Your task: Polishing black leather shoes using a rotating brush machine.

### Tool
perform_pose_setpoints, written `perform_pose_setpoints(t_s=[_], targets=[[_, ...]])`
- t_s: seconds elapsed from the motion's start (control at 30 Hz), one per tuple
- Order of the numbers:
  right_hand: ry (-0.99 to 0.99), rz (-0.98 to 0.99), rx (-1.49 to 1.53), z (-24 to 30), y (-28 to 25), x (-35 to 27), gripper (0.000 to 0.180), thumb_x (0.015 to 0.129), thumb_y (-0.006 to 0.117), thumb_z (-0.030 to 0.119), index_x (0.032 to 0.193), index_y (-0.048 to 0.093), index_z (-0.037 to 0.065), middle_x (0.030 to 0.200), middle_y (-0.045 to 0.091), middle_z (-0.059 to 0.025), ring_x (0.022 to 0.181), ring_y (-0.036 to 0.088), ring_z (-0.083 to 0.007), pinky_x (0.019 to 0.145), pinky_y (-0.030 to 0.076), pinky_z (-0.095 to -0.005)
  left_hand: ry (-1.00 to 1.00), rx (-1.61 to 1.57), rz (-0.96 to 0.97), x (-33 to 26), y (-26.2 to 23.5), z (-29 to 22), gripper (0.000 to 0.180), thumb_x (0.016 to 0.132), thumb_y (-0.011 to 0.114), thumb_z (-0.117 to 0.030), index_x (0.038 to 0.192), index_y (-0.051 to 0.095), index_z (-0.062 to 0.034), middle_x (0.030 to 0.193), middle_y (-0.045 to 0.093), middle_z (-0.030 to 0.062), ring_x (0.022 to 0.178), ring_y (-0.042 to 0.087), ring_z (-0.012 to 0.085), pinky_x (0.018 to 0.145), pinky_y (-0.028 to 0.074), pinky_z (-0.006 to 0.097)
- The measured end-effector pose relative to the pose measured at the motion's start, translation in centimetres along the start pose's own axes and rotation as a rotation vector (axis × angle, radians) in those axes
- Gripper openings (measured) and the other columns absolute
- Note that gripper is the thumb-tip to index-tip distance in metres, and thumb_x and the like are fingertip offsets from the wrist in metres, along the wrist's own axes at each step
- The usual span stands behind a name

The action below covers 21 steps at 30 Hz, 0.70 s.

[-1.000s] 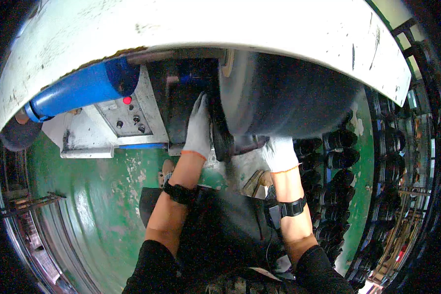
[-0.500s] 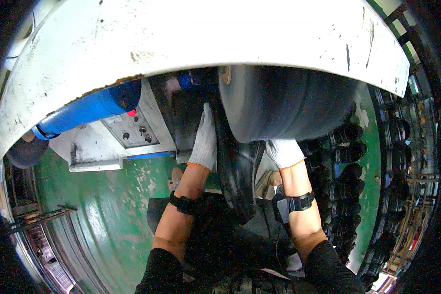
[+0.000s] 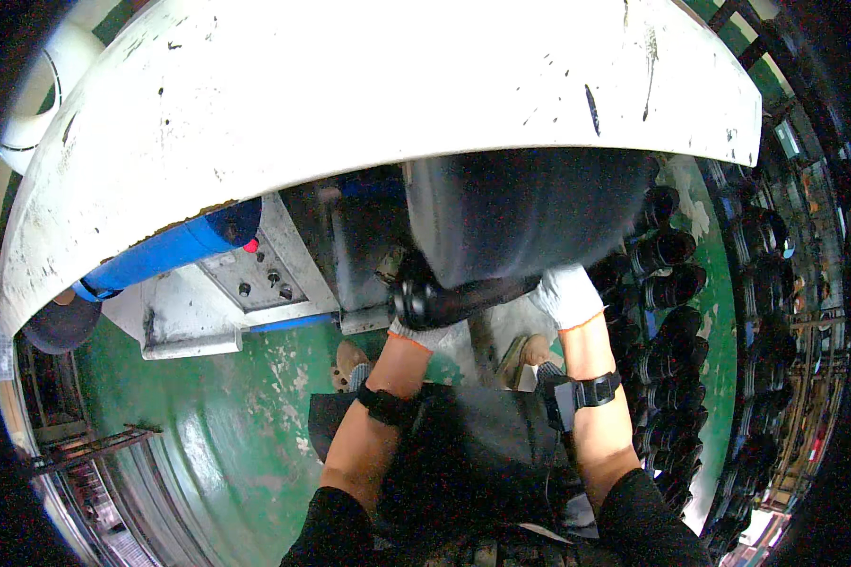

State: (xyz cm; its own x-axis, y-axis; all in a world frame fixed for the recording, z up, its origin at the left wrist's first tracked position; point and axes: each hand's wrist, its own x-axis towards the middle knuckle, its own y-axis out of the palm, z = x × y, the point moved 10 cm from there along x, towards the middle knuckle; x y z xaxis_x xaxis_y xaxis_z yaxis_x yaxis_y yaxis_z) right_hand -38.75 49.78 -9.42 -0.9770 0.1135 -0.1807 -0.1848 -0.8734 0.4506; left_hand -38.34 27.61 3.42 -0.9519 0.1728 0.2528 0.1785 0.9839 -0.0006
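A long, glossy black boot (image 3: pixel 463 300) lies crosswise between my hands, right below a big dark buffing wheel (image 3: pixel 529 217) whose surface is smeared by spinning. The boot's upper side seems to touch the wheel's lower edge. My left hand (image 3: pixel 430 335), in a white knitted glove with an orange cuff, grips the boot's left end from below; its fingers are mostly hidden behind the boot. At the other end my right hand (image 3: pixel 565 293), gloved the same way, closes on the boot close under the wheel, with its fingertips out of sight.
A white machine hood (image 3: pixel 397 85) arches over the wheel. To the left are a blue cylinder (image 3: pixel 165 253), a second wheel (image 3: pixel 61 326) and a control panel (image 3: pixel 269 274) with a red button. Racks of black footwear (image 3: pixel 671 283) stand on the right, above a green floor (image 3: pixel 227 406).
The boot has swung from pointing toward me to lying crosswise under the wheel. My left hand has come down and under it; my right hand has shifted slightly right.
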Motion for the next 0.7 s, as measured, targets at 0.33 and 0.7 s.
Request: perform_pose_setpoints(t_s=[0.33,0.7], targets=[[-0.904,0.202,-2.289,-0.7,14.7,-4.1,0.05,0.095,0.046,0.025,0.14,0.042,0.005,0.148,0.037,-0.0181,0.136,0.033,-0.0359,0.115,0.025,-0.0479,-0.484,-1.223,-0.574,-0.4,-4.6,14.0,0.055,0.099,0.036,-0.051,0.132,0.052,-0.0107,0.135,0.053,0.0109,0.12,0.051,0.0325,0.103,0.043,0.048],[-0.96,-0.087,-1.783,2.2,18.0,-5.3,0.045,0.088,0.054,0.028,0.127,0.056,0.006,0.125,0.056,-0.0181,0.114,0.051,-0.0379,0.103,0.037,-0.0485,-0.354,-1.33,-0.412,1.4,-4.7,10.9,0.06,0.095,0.046,-0.055,0.132,0.053,-0.0089,0.129,0.058,0.0082,0.117,0.053,0.0263,0.104,0.041,0.039]])
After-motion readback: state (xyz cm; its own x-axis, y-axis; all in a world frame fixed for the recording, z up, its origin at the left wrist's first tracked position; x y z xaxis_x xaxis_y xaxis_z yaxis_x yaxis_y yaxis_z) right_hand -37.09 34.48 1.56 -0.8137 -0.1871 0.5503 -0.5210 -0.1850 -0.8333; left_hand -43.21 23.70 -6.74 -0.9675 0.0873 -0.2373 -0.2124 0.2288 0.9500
